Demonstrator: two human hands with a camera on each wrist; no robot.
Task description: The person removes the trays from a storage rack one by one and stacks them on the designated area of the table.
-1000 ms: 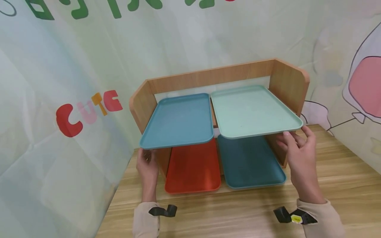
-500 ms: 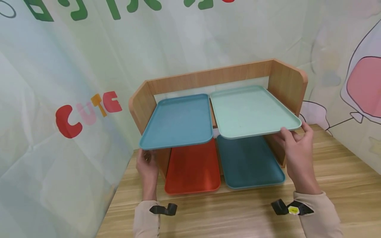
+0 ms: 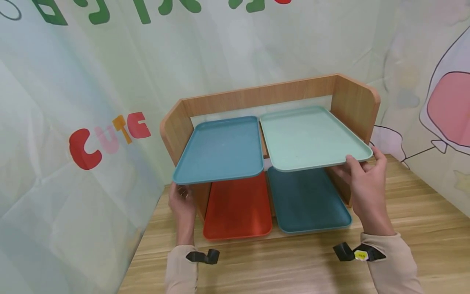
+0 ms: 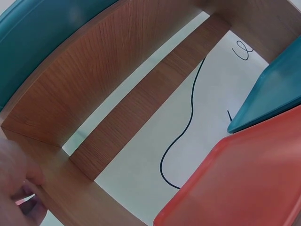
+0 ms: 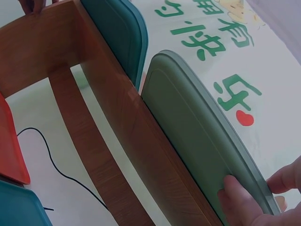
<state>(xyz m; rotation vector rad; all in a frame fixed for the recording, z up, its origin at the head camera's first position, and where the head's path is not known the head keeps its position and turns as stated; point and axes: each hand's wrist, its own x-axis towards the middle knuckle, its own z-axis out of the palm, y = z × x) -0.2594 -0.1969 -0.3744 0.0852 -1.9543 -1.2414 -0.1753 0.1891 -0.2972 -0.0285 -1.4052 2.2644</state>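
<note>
A two-level wooden shelf (image 3: pixel 258 94) holds rectangular trays that jut out at its front. On the upper level lie a blue tray (image 3: pixel 224 147) at left and a mint-green tray (image 3: pixel 312 136) at right. My right hand (image 3: pixel 370 194) pinches the mint-green tray's front right corner, thumb at the rim and fingers beneath, as the right wrist view also shows. Below the blue tray, my left hand (image 3: pixel 183 210) grips the front edge of the shelf's left side panel (image 4: pixel 70 188). Its fingertips are partly hidden in the head view.
A red tray (image 3: pixel 238 206) and a dark teal tray (image 3: pixel 310 200) lie side by side on the lower level. The shelf stands on a wood-grain table (image 3: pixel 279 265). A printed curtain (image 3: pixel 121 61) hangs behind and to the left.
My right hand has shifted slightly up and left, and its thumb now lies on the mint-green tray's front rim. The left hand and the trays look almost unchanged.
</note>
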